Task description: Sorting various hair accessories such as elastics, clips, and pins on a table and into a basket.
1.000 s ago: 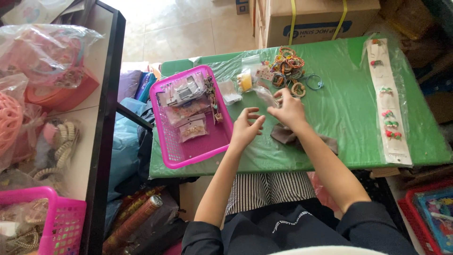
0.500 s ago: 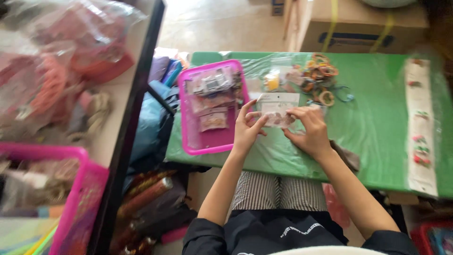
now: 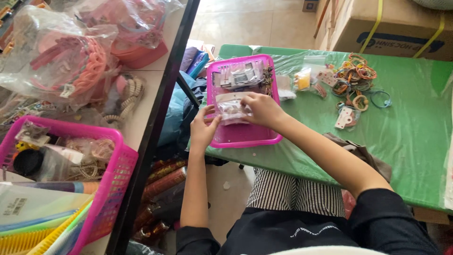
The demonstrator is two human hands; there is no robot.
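Observation:
My left hand (image 3: 204, 126) and my right hand (image 3: 262, 109) hold a small clear plastic packet (image 3: 231, 111) with a white card top and small pieces inside. They hold it low over the pink plastic basket (image 3: 245, 137) on the green table (image 3: 410, 127). The left hand pinches the packet's left edge; the right hand covers its right side. More clear packets (image 3: 241, 75) lie at the far end of the basket.
A heap of coloured hair ties (image 3: 355, 75) and small bags lie on the table beyond the basket. A brown cloth (image 3: 363, 153) lies under my right forearm. A cardboard box (image 3: 391, 28) stands behind. A black-edged shelf (image 3: 155, 123) at left carries bagged hair accessories and another pink basket (image 3: 111, 184).
Both hands have moved left with the packet, from over the green table to over the pink basket. The camera has swung left too.

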